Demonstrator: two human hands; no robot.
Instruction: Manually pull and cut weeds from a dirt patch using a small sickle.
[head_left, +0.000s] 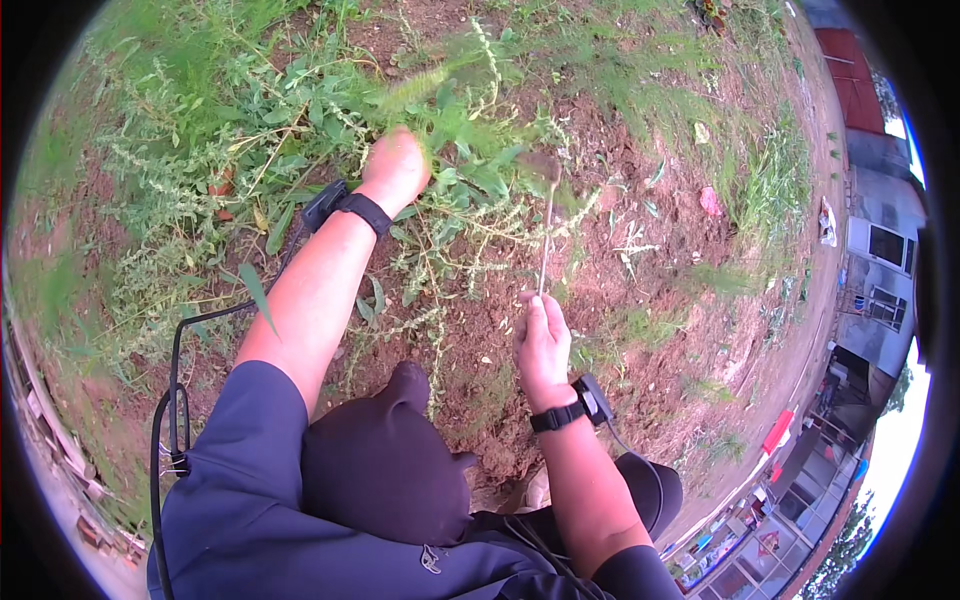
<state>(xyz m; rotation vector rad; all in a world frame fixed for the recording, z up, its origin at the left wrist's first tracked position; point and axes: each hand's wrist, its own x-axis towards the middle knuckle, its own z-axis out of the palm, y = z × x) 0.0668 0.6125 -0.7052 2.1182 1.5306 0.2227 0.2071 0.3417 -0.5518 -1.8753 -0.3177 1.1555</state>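
Observation:
My left hand reaches into leafy green weeds; its fingers are hidden by the leaves, so what they touch cannot be told. My right hand is closed around the handle of a small hand hoe with a thin shaft. The hoe's blurred head lies beyond the hand, at the right side of the weeds. Seed-bearing stems spread over the reddish soil between my two arms. Each wrist wears a black strap with a small cabled device.
My bent knee in dark cloth is close below the hands. A pink scrap lies on soil at the right. Grass grows along the plot's edge. Buildings stand at the far right. Cables run beside my left arm.

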